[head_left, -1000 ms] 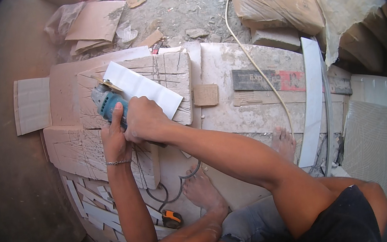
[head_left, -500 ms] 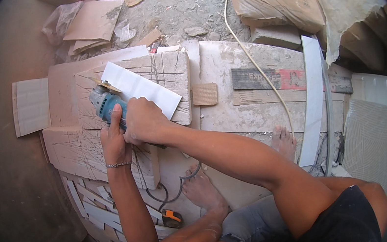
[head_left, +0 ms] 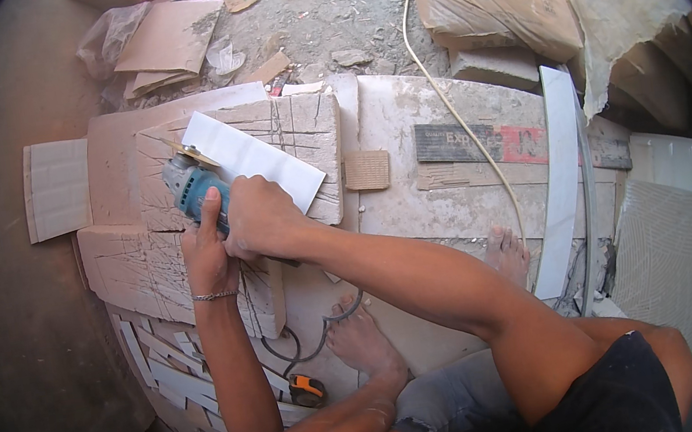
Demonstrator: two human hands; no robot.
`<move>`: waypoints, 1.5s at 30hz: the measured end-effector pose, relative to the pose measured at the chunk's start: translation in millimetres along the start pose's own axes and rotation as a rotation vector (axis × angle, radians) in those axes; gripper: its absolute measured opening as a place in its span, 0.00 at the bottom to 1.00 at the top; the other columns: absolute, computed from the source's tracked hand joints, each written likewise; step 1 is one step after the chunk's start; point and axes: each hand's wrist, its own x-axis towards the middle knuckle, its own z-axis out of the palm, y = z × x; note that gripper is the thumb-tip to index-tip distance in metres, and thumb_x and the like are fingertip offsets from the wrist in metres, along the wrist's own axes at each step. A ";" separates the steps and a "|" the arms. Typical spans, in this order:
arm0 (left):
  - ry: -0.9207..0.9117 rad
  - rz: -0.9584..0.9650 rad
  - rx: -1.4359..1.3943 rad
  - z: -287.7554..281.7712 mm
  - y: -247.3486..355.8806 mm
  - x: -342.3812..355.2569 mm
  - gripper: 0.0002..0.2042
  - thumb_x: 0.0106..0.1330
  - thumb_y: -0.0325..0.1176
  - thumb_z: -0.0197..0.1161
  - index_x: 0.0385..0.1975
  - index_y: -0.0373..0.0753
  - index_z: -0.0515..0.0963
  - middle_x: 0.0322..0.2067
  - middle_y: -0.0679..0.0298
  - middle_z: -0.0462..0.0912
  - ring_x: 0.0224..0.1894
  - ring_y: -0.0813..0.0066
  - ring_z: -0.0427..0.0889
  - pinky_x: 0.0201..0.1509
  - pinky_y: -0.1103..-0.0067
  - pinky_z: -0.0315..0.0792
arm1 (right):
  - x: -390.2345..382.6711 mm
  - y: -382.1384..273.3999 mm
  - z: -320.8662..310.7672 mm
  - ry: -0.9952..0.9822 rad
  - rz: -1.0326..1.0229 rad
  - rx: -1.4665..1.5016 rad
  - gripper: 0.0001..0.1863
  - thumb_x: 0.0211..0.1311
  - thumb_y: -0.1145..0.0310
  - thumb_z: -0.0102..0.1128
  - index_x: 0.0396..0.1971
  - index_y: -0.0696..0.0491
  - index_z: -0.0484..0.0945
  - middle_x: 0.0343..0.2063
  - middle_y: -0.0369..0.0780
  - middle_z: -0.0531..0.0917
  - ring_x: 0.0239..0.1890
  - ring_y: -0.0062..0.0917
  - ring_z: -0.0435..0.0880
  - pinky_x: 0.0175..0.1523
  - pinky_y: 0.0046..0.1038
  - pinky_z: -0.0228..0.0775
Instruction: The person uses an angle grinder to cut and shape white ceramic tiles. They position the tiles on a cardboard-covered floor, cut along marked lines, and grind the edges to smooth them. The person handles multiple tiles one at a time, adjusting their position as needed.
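Head view: left hand (head_left: pixel 207 246) and right hand (head_left: pixel 260 213) wrap the blue grinder (head_left: pixel 201 188), its disc (head_left: pixel 197 155) near the white tile (head_left: pixel 254 160), which slants from the scored slab's (head_left: pixel 312 128) far edge toward its right edge. Firm grips, disc square, seem best.

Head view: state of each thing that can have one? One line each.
Grinder: held two-handed; running or not, can't tell.
Left hand: grip shut on grinder, thumb extended.
Right hand: grip shut on grinder.
White tile: lying at a slant on slab.
Slab: scored with many lines.
Tape measure: lying loose, no blade seen out.
Sack: bulging, lying down.
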 end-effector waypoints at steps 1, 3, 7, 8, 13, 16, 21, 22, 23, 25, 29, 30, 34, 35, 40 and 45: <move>0.002 -0.002 -0.002 0.3 0.5 -0.8 0.22 0.76 0.47 0.67 0.45 0.27 0.81 0.40 0.59 0.87 0.39 0.73 0.87 0.43 0.74 0.80 | -0.1 -0.2 0.0 0.000 0.003 -0.002 0.24 0.37 0.76 0.78 0.39 0.67 0.82 0.44 0.58 0.87 0.52 0.50 0.89 0.56 0.40 0.84; 0.006 -0.005 -0.007 2.5 1.2 -2.4 0.22 0.76 0.47 0.67 0.44 0.27 0.81 0.40 0.59 0.87 0.39 0.73 0.87 0.43 0.74 0.80 | -0.4 0.0 -0.1 0.001 0.009 -0.007 0.24 0.36 0.76 0.78 0.39 0.67 0.82 0.44 0.58 0.87 0.52 0.50 0.89 0.56 0.40 0.84; 0.020 -0.012 -0.008 6.7 2.6 -5.9 0.22 0.76 0.47 0.67 0.44 0.28 0.81 0.39 0.59 0.87 0.39 0.73 0.87 0.42 0.74 0.80 | -1.3 1.3 -0.5 -0.006 -0.001 -0.008 0.25 0.36 0.76 0.78 0.39 0.68 0.82 0.44 0.58 0.87 0.52 0.50 0.89 0.55 0.40 0.84; 0.023 -0.014 -0.006 7.6 3.2 -6.5 0.22 0.76 0.47 0.67 0.44 0.28 0.81 0.39 0.60 0.87 0.38 0.73 0.87 0.42 0.74 0.80 | -1.3 2.0 -0.3 -0.003 -0.002 -0.010 0.24 0.36 0.76 0.78 0.39 0.68 0.82 0.44 0.58 0.87 0.52 0.50 0.89 0.55 0.40 0.84; -0.002 -0.001 -0.022 6.3 1.6 -6.5 0.21 0.77 0.47 0.66 0.45 0.29 0.81 0.40 0.60 0.87 0.39 0.74 0.87 0.43 0.75 0.80 | -2.8 2.9 1.2 0.019 -0.019 -0.010 0.24 0.37 0.76 0.77 0.39 0.68 0.82 0.44 0.59 0.87 0.51 0.51 0.89 0.55 0.40 0.84; -0.006 0.000 -0.028 8.3 1.3 -7.8 0.21 0.77 0.47 0.65 0.46 0.29 0.81 0.41 0.60 0.87 0.40 0.74 0.87 0.44 0.74 0.80 | -4.3 4.8 0.3 0.026 -0.032 0.001 0.24 0.38 0.75 0.77 0.39 0.68 0.82 0.44 0.59 0.87 0.51 0.51 0.89 0.55 0.40 0.84; -0.018 -0.006 -0.039 8.8 1.3 -7.7 0.21 0.77 0.47 0.65 0.47 0.29 0.81 0.42 0.60 0.87 0.41 0.74 0.87 0.44 0.74 0.80 | -2.9 6.0 -0.9 -0.006 -0.033 0.002 0.23 0.39 0.75 0.78 0.38 0.68 0.82 0.44 0.59 0.87 0.51 0.50 0.89 0.55 0.40 0.85; -0.017 -0.005 -0.039 8.0 1.0 -7.2 0.21 0.77 0.47 0.65 0.47 0.29 0.81 0.42 0.60 0.87 0.41 0.74 0.87 0.44 0.75 0.80 | -3.4 5.7 -1.5 -0.006 -0.034 0.007 0.23 0.39 0.75 0.78 0.38 0.68 0.83 0.44 0.59 0.87 0.51 0.50 0.89 0.55 0.40 0.85; -0.015 -0.005 -0.039 7.0 0.1 -6.8 0.21 0.77 0.47 0.65 0.47 0.29 0.81 0.42 0.60 0.87 0.41 0.74 0.87 0.44 0.75 0.80 | -4.1 5.7 -1.2 -0.007 -0.035 0.011 0.23 0.39 0.75 0.78 0.38 0.68 0.83 0.44 0.58 0.87 0.51 0.50 0.89 0.55 0.40 0.85; 0.001 -0.015 -0.028 5.6 -1.3 -5.9 0.21 0.77 0.47 0.65 0.47 0.29 0.81 0.41 0.60 0.87 0.41 0.74 0.87 0.44 0.75 0.80 | -4.7 5.7 -1.6 -0.015 -0.034 0.007 0.22 0.39 0.75 0.78 0.38 0.68 0.83 0.44 0.58 0.87 0.51 0.50 0.89 0.54 0.40 0.85; 0.024 -0.022 -0.010 10.8 1.5 -9.9 0.21 0.77 0.47 0.65 0.46 0.29 0.81 0.41 0.60 0.87 0.40 0.74 0.87 0.44 0.75 0.80 | -6.9 5.4 -5.3 -0.028 -0.026 -0.002 0.22 0.39 0.75 0.78 0.37 0.68 0.83 0.44 0.58 0.87 0.51 0.50 0.89 0.54 0.40 0.85; 0.024 -0.019 -0.011 11.1 1.2 -10.3 0.21 0.77 0.47 0.65 0.46 0.29 0.81 0.41 0.60 0.87 0.40 0.74 0.87 0.44 0.75 0.80 | -7.5 5.0 -5.6 -0.028 -0.023 0.002 0.22 0.38 0.76 0.78 0.38 0.68 0.83 0.44 0.58 0.87 0.51 0.50 0.89 0.54 0.40 0.85; 0.014 -0.012 -0.009 9.1 -2.4 -9.2 0.22 0.77 0.48 0.66 0.46 0.29 0.81 0.41 0.60 0.87 0.40 0.74 0.87 0.44 0.74 0.80 | -7.9 4.9 -5.2 -0.022 -0.009 -0.001 0.23 0.38 0.76 0.78 0.38 0.68 0.83 0.44 0.58 0.87 0.51 0.49 0.89 0.54 0.39 0.85; 0.009 -0.010 -0.007 9.0 -2.2 -9.3 0.22 0.76 0.48 0.66 0.46 0.29 0.81 0.41 0.60 0.87 0.40 0.74 0.87 0.44 0.74 0.80 | -8.5 4.9 -5.4 -0.016 -0.004 -0.001 0.23 0.38 0.76 0.78 0.38 0.68 0.83 0.44 0.58 0.87 0.51 0.49 0.89 0.54 0.39 0.85; 0.016 -0.018 0.000 10.0 -1.6 -12.0 0.22 0.76 0.48 0.66 0.47 0.29 0.80 0.42 0.60 0.87 0.40 0.73 0.87 0.44 0.74 0.80 | -8.0 5.2 -4.1 -0.012 0.005 -0.004 0.23 0.39 0.76 0.78 0.39 0.67 0.83 0.44 0.57 0.87 0.51 0.49 0.89 0.54 0.39 0.85; 0.008 -0.013 -0.008 13.0 -1.4 -12.9 0.22 0.76 0.48 0.66 0.48 0.29 0.80 0.42 0.59 0.87 0.41 0.73 0.87 0.44 0.74 0.81 | -7.1 10.4 -4.3 -0.016 -0.060 -0.041 0.28 0.43 0.69 0.78 0.42 0.71 0.78 0.41 0.61 0.87 0.47 0.52 0.90 0.51 0.41 0.85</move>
